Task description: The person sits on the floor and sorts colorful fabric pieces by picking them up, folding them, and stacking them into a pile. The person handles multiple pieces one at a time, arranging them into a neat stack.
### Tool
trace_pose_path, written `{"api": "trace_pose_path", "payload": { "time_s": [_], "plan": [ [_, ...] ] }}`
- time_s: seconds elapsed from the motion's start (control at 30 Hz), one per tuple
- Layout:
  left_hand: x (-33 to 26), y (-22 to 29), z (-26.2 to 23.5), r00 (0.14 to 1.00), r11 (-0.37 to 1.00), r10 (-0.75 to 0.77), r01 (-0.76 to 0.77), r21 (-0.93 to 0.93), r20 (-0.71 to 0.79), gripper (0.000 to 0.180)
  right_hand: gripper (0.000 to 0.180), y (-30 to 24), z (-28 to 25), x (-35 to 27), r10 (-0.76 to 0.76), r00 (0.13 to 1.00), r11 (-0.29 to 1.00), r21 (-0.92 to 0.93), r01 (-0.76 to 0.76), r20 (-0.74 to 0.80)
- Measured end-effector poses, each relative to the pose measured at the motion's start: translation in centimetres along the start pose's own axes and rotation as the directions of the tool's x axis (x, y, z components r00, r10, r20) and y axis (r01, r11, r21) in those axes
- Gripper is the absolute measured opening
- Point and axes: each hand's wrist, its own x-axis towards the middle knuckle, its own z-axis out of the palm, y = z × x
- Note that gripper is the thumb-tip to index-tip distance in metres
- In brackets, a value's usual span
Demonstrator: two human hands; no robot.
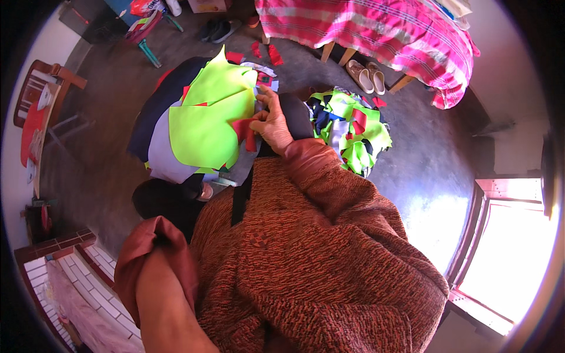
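My right hand (273,125) reaches forward in a brown sleeve, over the right edge of a pile of cut cloth. Its fingers are closed on a small red fabric scrap (245,133). Bright yellow-green fabric pieces (206,129) lie on top of this pile, with light grey (165,144) and dark navy cloth (145,126) under them. Of my left arm, only the bare forearm (170,300) shows, coming out of a turned-back brown cuff toward the lower edge. The left hand itself is out of the picture.
A mixed heap of fabric scraps (347,126) sits on the floor to the right. Beyond it stand pale shoes (366,77) beside a bed with a pink checked cover (365,26). Red scraps (275,54) lie farther off. A wooden chair (41,88) stands at the left.
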Motion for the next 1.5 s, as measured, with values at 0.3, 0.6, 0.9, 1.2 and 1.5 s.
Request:
{"api": "trace_pose_path", "payload": {
  "time_s": [0.3, 0.6, 0.9, 1.2, 1.5],
  "plan": [
    [-0.1, -0.5, 0.7, 0.997, 0.999, -0.036, 0.037, 0.017, -0.062, 0.042, 0.08, -0.4, -1.4, 0.4, 0.071, 0.995, 0.885, 0.457, -0.093, 0.064],
    [0.1, -0.4, 0.4, 0.994, 0.998, -0.064, 0.064, -0.007, -0.093, 0.042, 0.064, -0.6, -3.1, 0.9, 0.084, 0.968, 0.622, 0.746, -0.237, 0.237],
    [-0.7, 1.1, -4.0, 0.96, 0.957, -0.146, 0.075, -0.282, -0.241, 0.036, 0.059, -0.7, -4.0, 0.8, 0.008, 0.967, 0.533, 0.817, -0.219, 0.254],
    [-10.2, 7.2, -17.8, 0.993, -0.969, -0.07, -0.089, 0.229, 0.091, 0.031, 0.061, -2.2, -8.8, 1.1, -0.042, 0.999, 0.351, 0.936, -0.01, 0.027],
    [-27.3, 8.3, -21.1, 0.238, -0.849, 0.473, 0.379, -0.368, -0.848, 0.042, 0.064, 5.2, -25.0, -1.7, 0.146, 0.796, 0.522, 0.73, 0.442, -0.587]
  ]
}}
